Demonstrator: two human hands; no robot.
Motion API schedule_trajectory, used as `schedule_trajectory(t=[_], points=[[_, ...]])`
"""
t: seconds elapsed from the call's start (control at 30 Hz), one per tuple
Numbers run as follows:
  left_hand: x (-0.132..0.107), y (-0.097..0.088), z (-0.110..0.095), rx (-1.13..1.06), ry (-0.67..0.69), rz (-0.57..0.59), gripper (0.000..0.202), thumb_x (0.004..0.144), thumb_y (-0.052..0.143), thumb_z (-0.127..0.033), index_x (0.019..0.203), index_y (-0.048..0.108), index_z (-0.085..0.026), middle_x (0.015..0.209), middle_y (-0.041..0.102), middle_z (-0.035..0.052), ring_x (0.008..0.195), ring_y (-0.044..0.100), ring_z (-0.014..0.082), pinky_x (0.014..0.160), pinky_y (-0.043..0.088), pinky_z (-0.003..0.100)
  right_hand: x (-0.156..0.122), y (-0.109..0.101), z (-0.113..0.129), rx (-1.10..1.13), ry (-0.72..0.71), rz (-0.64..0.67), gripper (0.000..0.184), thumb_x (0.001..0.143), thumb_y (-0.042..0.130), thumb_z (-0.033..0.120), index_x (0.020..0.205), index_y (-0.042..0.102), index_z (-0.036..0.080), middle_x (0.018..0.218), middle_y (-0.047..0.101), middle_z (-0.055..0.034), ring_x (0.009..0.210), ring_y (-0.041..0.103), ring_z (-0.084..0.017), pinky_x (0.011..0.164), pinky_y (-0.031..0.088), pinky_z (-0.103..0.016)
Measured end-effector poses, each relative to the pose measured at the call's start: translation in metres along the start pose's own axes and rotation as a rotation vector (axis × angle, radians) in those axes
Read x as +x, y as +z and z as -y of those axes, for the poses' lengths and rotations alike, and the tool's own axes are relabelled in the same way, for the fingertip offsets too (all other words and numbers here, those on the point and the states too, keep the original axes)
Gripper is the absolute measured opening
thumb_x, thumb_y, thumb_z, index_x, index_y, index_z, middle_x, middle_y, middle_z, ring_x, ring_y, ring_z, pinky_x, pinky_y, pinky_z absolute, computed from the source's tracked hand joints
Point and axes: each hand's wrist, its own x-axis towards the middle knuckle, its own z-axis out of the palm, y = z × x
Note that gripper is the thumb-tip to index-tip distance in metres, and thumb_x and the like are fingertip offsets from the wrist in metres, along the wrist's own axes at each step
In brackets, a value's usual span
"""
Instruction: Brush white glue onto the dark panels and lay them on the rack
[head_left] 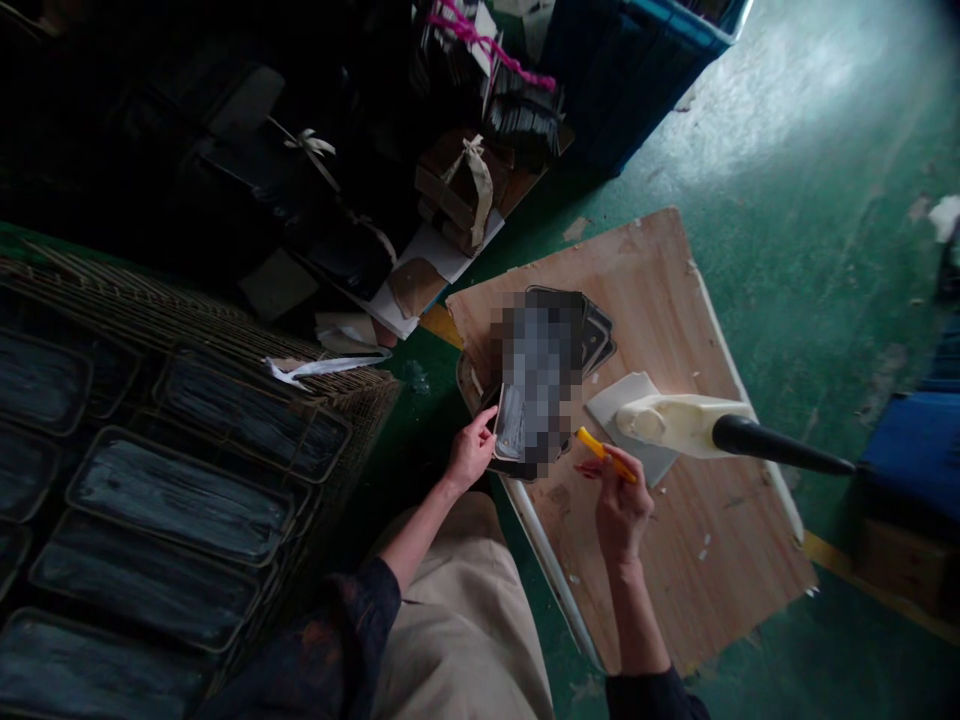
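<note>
A dark rectangular panel (513, 420) with rounded corners and whitish streaks lies on a small stack at the wooden board's left side. Much of its surface is blurred by pixelation. At the panel's near left edge, my left hand (471, 450) is closed with thumb and fingers on the rim. My right hand (624, 505) grips a yellow-handled tool (600, 447) just right of the panel; the kind of tool cannot be made out. Beside that hand is a cream bottle (686, 420) with a long black nozzle, over a grey square sheet (637, 385).
The wooden board (720, 520) stands over a green floor. At left, a wire-mesh crate (360, 400) holds several similar streaked panels (180, 495). Tied bundles (457, 190) lie on cardboard at the back. A blue bin (637, 60) is beyond, and a blue box (911, 450) sits far right.
</note>
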Motion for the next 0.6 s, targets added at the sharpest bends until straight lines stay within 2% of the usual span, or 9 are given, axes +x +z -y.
schedule_trajectory(t=[0.17,0.3,0.4,0.6], points=[[-0.001,0.002,-0.001,-0.011,0.0,-0.005,0.055,0.079,0.054,-0.009,0.134,0.052,-0.013,0.06,0.047,-0.0087,0.046,0.045,0.0046,0.053,0.041,0.016,0.04,0.025,0.016,0.083,-0.089,-0.022,0.027,0.092,0.054,0.041,0.108,0.057,0.019,0.077,0.069,-0.0012,0.064,0.069,-0.017,0.064,0.058,-0.032],[-0.002,0.005,0.003,0.022,0.005,-0.02,0.055,0.079,0.053,-0.009,0.134,0.052,-0.015,0.06,0.048,-0.0087,0.046,0.046,0.0047,0.05,0.039,0.016,0.056,0.044,0.012,0.065,-0.081,-0.011,0.03,0.093,0.051,0.044,0.108,0.056,0.019,0.076,0.068,-0.0004,0.064,0.068,-0.015,0.064,0.057,-0.03],[-0.003,0.007,0.005,0.023,-0.007,-0.023,0.055,0.08,0.052,-0.011,0.135,0.05,-0.016,0.06,0.049,-0.0085,0.045,0.048,0.005,0.047,0.038,0.015,0.039,0.042,0.004,-0.002,-0.002,0.032,0.031,0.093,0.05,0.046,0.108,0.056,0.019,0.074,0.068,-0.0003,0.062,0.068,-0.015,0.062,0.057,-0.028],[-0.006,0.01,0.0,-0.039,-0.04,-0.042,0.052,0.08,0.053,-0.013,0.132,0.051,-0.015,0.059,0.049,-0.0089,0.044,0.049,0.0055,0.047,0.04,0.016,-0.027,0.012,0.007,-0.135,0.171,0.134,0.033,0.094,0.048,0.049,0.107,0.056,0.02,0.071,0.069,-0.0016,0.06,0.068,-0.018,0.059,0.056,-0.028]])
